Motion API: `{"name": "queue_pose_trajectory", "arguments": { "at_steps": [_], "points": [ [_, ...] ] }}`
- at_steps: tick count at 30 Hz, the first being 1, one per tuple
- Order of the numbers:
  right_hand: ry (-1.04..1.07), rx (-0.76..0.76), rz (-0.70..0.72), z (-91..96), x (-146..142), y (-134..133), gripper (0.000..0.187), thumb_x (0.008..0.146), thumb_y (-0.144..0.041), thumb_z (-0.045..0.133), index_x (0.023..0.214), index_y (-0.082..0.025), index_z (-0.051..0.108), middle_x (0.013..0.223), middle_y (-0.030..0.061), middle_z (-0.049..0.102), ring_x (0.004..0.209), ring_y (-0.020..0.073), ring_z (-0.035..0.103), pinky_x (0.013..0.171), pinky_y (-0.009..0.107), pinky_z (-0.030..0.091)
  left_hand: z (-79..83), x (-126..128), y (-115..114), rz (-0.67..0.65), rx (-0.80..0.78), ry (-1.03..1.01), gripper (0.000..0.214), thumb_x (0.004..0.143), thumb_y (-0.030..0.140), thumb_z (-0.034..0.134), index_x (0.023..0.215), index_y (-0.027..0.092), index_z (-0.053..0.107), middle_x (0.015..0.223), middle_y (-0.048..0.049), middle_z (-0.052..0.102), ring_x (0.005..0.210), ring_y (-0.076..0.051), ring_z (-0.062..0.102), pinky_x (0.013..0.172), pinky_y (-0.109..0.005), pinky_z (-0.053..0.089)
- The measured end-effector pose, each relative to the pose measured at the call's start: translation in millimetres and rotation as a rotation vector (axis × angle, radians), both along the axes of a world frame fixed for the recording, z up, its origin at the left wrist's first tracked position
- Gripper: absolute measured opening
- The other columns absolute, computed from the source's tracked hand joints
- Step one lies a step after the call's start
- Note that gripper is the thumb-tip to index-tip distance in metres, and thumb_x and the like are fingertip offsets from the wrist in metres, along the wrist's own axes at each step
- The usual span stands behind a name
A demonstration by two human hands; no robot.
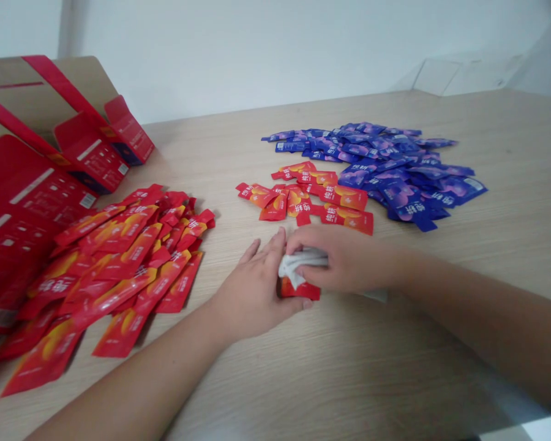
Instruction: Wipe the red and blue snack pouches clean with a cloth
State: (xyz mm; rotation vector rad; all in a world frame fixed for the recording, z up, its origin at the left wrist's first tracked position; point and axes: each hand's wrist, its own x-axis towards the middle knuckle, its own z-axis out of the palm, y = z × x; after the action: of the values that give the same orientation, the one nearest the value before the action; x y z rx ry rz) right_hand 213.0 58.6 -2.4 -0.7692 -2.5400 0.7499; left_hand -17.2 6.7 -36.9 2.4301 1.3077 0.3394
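My left hand [257, 288] rests on the wooden table [349, 367] with its thumb pinning a red sachet [302, 291]; its fingers lie flat and together. My right hand [344, 260] is closed on a crumpled white cloth [298, 264], pressed onto that same sachet. Most of the sachet is hidden under both hands.
A big pile of red sachets [114, 263] lies at the left. A smaller group of red sachets [312, 196] lies just beyond my hands, with a heap of blue sachets [386, 165] behind it. Red cardboard boxes [50, 165] stand open at the far left.
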Motion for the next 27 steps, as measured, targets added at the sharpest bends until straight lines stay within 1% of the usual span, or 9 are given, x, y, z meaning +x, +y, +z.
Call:
{"name": "queue_pose_trajectory", "arguments": {
  "at_steps": [2, 3, 5, 7, 10, 14, 18, 23, 27],
  "points": [
    [-0.145, -0.04, 0.092, 9.7, -2, -7, 0.017, 0.091, -0.023, 0.071, 0.108, -0.027, 0.073, 0.106, 0.0013, 0.079, 0.092, 0.0226, 0.071, 0.084, 0.035, 0.054, -1.3, -1, 1, 0.007, 0.003, -0.035, 0.121, 0.089, 0.06, 0.078, 0.172, 0.015, 0.003, 0.167, -0.0255, 0.048, 0.157, -0.042, 0.045, 0.132, -0.068, 0.023],
    [-0.192, -0.036, 0.11, 12.9, -3, -10, 0.014, 0.092, -0.024, 0.071, 0.106, -0.026, 0.073, 0.105, 0.0017, 0.079, 0.092, 0.0231, 0.071, 0.083, 0.035, 0.054, -2.2, -1, 1, 0.004, 0.004, -0.044, 0.124, 0.09, 0.06, 0.078, 0.172, 0.014, -0.002, 0.165, -0.0252, 0.049, 0.156, -0.041, 0.046, 0.132, -0.068, 0.023],
    [-0.236, -0.014, 0.118, 15.4, -5, -14, 0.012, 0.093, -0.024, 0.071, 0.105, -0.025, 0.072, 0.109, 0.0034, 0.078, 0.096, 0.0248, 0.072, 0.085, 0.036, 0.054, -3.5, -1, 2, -0.005, 0.002, -0.038, 0.126, 0.089, 0.059, 0.078, 0.172, 0.015, -0.006, 0.164, -0.0243, 0.051, 0.156, -0.04, 0.047, 0.133, -0.067, 0.022],
    [-0.247, 0.011, 0.111, 12.8, -7, -14, 0.012, 0.095, -0.022, 0.07, 0.107, -0.024, 0.071, 0.115, 0.0055, 0.078, 0.102, 0.0268, 0.071, 0.09, 0.039, 0.054, -3.4, -1, 2, 0.004, 0.003, -0.03, 0.128, 0.088, 0.061, 0.079, 0.173, 0.016, -0.005, 0.167, -0.0246, 0.048, 0.158, -0.04, 0.044, 0.133, -0.066, 0.022],
    [-0.245, 0.086, 0.056, 4.1, -6, -9, 0.013, 0.095, -0.021, 0.07, 0.109, -0.022, 0.07, 0.122, 0.0098, 0.076, 0.113, 0.0307, 0.069, 0.099, 0.044, 0.053, -0.2, 0, 1, 0.024, -0.02, -0.026, 0.13, 0.086, 0.064, 0.082, 0.173, 0.014, -0.001, 0.17, -0.0272, 0.041, 0.162, -0.041, 0.036, 0.133, -0.066, 0.022],
    [-0.241, 0.138, -0.019, -5.5, -5, -1, 0.023, 0.096, -0.022, 0.07, 0.119, -0.019, 0.07, 0.129, 0.0124, 0.073, 0.121, 0.0323, 0.068, 0.106, 0.048, 0.051, 3.8, 1, 1, 0.033, -0.044, -0.03, 0.126, 0.085, 0.06, 0.085, 0.173, 0.014, 0.008, 0.173, -0.0264, 0.036, 0.162, -0.041, 0.035, 0.134, -0.066, 0.021],
    [-0.224, 0.148, -0.068, -10.5, -6, 3, 0.027, 0.097, -0.019, 0.069, 0.124, -0.019, 0.069, 0.129, 0.0129, 0.072, 0.119, 0.031, 0.068, 0.104, 0.047, 0.051, 5.0, 2, 1, 0.037, -0.049, 0.001, 0.123, 0.084, 0.059, 0.085, 0.173, 0.014, 0.012, 0.177, -0.0259, 0.028, 0.164, -0.039, 0.032, 0.135, -0.065, 0.019],
    [-0.216, 0.2, -0.096, -15.7, -6, 5, 0.025, 0.098, -0.02, 0.068, 0.123, -0.019, 0.067, 0.125, 0.0129, 0.072, 0.117, 0.0304, 0.068, 0.102, 0.046, 0.052, 5.4, 2, 2, 0.034, -0.057, 0.005, 0.122, 0.085, 0.059, 0.085, 0.173, 0.015, 0.013, 0.177, -0.0238, 0.03, 0.163, -0.039, 0.034, 0.135, -0.065, 0.02],
    [-0.239, 0.22, -0.141, -20.2, -3, 11, 0.018, 0.101, -0.025, 0.065, 0.118, -0.019, 0.066, 0.12, 0.0119, 0.072, 0.113, 0.0299, 0.069, 0.098, 0.044, 0.053, 5.9, 2, 1, 0.057, -0.059, 0.003, 0.124, 0.083, 0.063, 0.084, 0.172, 0.009, 0.016, 0.175, -0.0278, 0.03, 0.162, -0.044, 0.034, 0.133, -0.068, 0.025]
  ]
}}
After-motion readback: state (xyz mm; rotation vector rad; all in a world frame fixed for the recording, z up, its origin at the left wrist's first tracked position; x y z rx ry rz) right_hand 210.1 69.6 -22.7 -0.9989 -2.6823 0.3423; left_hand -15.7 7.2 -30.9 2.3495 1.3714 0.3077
